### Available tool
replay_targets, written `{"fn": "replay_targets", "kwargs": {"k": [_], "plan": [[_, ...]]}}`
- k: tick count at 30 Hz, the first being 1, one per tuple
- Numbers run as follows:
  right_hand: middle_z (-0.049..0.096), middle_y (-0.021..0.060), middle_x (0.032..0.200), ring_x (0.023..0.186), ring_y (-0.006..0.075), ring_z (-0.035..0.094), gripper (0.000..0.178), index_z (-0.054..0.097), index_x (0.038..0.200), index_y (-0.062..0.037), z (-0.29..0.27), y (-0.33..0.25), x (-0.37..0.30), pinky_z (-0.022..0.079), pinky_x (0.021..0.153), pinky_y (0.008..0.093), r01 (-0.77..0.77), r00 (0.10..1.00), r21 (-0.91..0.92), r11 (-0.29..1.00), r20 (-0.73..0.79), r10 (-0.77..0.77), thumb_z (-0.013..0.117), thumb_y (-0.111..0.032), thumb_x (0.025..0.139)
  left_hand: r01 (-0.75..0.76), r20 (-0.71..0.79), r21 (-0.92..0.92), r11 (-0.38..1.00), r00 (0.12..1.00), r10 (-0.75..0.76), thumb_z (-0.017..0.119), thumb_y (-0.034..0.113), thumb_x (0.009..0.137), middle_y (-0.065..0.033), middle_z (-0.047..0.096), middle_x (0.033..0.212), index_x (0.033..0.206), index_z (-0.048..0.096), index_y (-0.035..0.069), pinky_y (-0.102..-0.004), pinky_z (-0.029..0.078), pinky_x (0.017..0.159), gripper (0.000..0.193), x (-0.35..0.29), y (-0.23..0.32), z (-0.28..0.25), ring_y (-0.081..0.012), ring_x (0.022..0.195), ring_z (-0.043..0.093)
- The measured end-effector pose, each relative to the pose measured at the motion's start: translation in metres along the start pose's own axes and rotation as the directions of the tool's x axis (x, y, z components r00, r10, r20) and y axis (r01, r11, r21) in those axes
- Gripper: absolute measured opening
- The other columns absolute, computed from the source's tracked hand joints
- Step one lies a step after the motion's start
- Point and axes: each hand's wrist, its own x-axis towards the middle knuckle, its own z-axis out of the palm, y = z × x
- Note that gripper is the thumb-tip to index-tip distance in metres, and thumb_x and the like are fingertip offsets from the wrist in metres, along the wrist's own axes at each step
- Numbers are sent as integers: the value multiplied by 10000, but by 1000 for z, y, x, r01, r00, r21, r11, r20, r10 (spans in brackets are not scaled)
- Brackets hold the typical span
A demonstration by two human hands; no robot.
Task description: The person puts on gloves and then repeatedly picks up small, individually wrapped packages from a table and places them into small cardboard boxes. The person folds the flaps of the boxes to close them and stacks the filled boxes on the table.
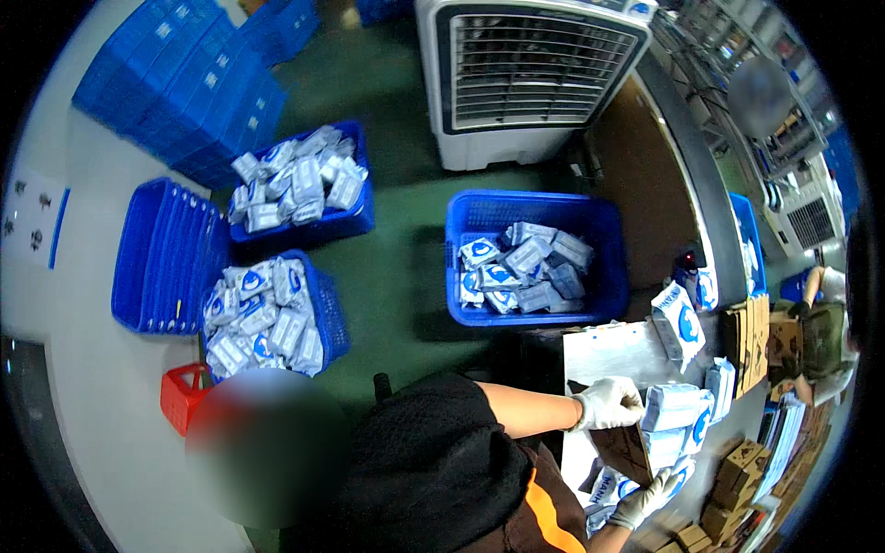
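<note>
A brown cardboard box [623, 452], seen in part, tilts between my two gloved hands at the work table. My left hand [608, 403] is closed at its upper edge, fingers bent together. Around its lower corner, beside a white-and-blue packet, curl the fingers of my right hand [643, 500]. Several white-and-blue soft packets [670, 417] sit right against the box; whether they are inside it cannot be told. More packets [606, 488] lie by my right wrist, and one upright packet [679, 324] stands at the table's far end.
A blue basket [536, 316] part-filled with packets stands left of the table. Two fuller blue baskets [334, 318] are farther left, near nested blue baskets [166, 258] and a red container [183, 398]. An air cooler [544, 83] stands beyond. Small cartons [739, 475] and a co-worker [823, 334] are at right.
</note>
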Motion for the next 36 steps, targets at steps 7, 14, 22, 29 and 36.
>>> {"fn": "replay_targets", "kwargs": {"k": [7, 14, 22, 29, 36], "plan": [[361, 198, 1555, 1396, 305, 413, 799, 249, 1563, -2, 1, 8, -8, 329, 1158, 439, 206, 968, -131, 970, 175, -182, 690, -146, 912, -217, -95, 143, 966, 968, 232, 635, 248, 955, -114, 722, 939, 1036, 712, 42, -372, 529, 828, 235, 38, -6, 25, -204, 898, 684], [569, 196, 1381, 1270, 360, 552, 575, 550, 1373, -37, 48, -8, -32, 417, 1074, 484, 660, 743, -592, 463, 424, -518, 708, -177, 838, -358, 313, 476, 803, 923, 225, 829, 409, 770, -145, 663, 952, 973, 699, 55, -437, 515, 816, 428, 39, 16, 24, -335, 916, 640], [703, 170, 1110, 1049, 236, 652, 468, 577, 1292, 32, 57, 4, -26, 459, 1002, 331, -359, 926, 441, 823, 61, 371, 397, -330, 1058, -128, 252, 740, 661, 963, -97, 786, 583, 748, -194, 667, 1191, 1247, 650, 66, -411, 494, 980, 731, 88, 26, 23, -318, 1163, 621], [698, 57, 1129, 968, 164, 669, 352, 634, 1175, 38, 89, 5, -20, 540, 869, 328, -605, 762, 416, 679, 550, 342, 689, -234, 959, -210, 50, 399, 893, 977, 207, 663, 495, 927, -122, 614, 1138, 1182, 612, 32, -415, 516, 929, 531, 82, -56, -59, -278, 1062, 618], [682, 224, 810, 777, 420, 678, 329, 514, 1016, -53, 82, -72, -30, 525, 712, 525, 347, 814, -644, 682, 568, 122, 508, -381, 992, 647, 463, -495, 579, 761, -455, 353, 586, 1036, -111, 532, 1436, 1452, 436, 93, -432, 504, 1012, 651, 79, -149, 3, -264, 1242, 566]]}}
